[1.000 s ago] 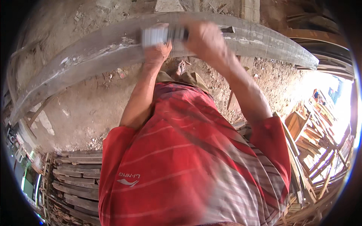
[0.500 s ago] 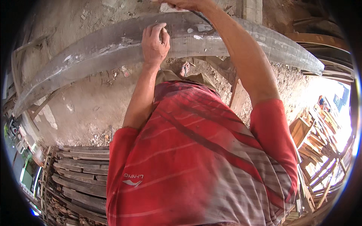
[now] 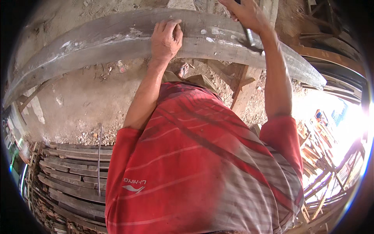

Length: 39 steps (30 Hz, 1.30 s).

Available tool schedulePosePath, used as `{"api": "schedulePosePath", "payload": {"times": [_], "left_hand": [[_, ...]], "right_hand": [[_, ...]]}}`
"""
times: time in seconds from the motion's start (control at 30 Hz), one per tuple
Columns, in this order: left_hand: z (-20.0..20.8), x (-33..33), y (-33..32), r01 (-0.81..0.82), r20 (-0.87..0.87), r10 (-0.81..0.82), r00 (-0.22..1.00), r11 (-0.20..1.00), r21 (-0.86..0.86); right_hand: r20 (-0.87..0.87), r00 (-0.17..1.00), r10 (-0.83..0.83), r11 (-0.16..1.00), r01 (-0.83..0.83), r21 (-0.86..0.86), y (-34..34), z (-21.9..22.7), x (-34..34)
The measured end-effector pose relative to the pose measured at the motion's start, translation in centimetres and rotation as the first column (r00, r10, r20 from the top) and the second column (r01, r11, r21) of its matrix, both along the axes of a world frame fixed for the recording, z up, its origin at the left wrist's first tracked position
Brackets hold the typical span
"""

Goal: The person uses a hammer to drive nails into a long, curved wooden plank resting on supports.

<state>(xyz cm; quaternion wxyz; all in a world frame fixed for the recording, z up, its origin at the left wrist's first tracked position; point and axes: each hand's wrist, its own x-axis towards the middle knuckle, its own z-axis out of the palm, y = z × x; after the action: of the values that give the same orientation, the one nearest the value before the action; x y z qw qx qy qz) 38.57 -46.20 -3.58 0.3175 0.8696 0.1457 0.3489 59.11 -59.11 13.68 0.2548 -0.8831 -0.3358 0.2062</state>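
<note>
Across the top of the frame a long grey plank (image 3: 117,33) is pressed flat under the open left hand (image 3: 165,37). At upper right, well apart, the right hand (image 3: 247,13) is clenched on a slim metal tool (image 3: 249,36). A slip of the tool toward the bracing fingers (image 3: 171,26) could injure them, or the plank could be shifted.

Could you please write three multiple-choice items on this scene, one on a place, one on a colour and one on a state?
1. Where does the left hand rest?
A. on the long grey plank
B. on the stacked boards
C. on the ground

2. What colour is the person's shirt?
A. blue
B. red with stripes
C. white

3. How is the right hand?
A. flat and open on the plank
B. closed around a slim tool
C. hanging by the hip

Answers: 1 A, the palm lies on the plank's top; 2 B, red cloth fills the lower view; 3 B, the tool sticks out below the fist.
</note>
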Motion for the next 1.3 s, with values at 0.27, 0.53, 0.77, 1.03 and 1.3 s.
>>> {"api": "schedulePosePath", "payload": {"times": [0.27,0.53,0.77,1.03,1.3], "left_hand": [[-0.2,0.6,0.2,0.012,0.017,-0.013,1.0,0.999,0.051],[-0.1,0.2,0.0,0.026,0.021,-0.027,0.999,0.999,0.04],[-0.4,0.4,-0.3,0.018,0.021,-0.019,1.0,0.999,0.033],[-1.0,0.4,0.0,0.015,-0.001,-0.015,1.0,0.999,0.035],[0.1,0.5,-0.3,0.026,0.038,-0.026,0.999,1.0,0.007]], "right_hand": [[-0.017,0.96,-0.278,0.947,0.277,0.164,-0.6,-2.2,-5.0],[-0.01,0.947,-0.321,0.896,0.307,0.32,1.5,-3.2,-6.6],[0.011,0.883,-0.47,0.866,0.458,0.199,2.8,-4.2,-2.8],[-0.017,0.947,-0.32,0.876,0.303,0.376,0.6,-3.5,-10.7],[0.231,0.972,0.037,0.916,-0.125,0.382,-3.0,-5.4,-15.7]]}}
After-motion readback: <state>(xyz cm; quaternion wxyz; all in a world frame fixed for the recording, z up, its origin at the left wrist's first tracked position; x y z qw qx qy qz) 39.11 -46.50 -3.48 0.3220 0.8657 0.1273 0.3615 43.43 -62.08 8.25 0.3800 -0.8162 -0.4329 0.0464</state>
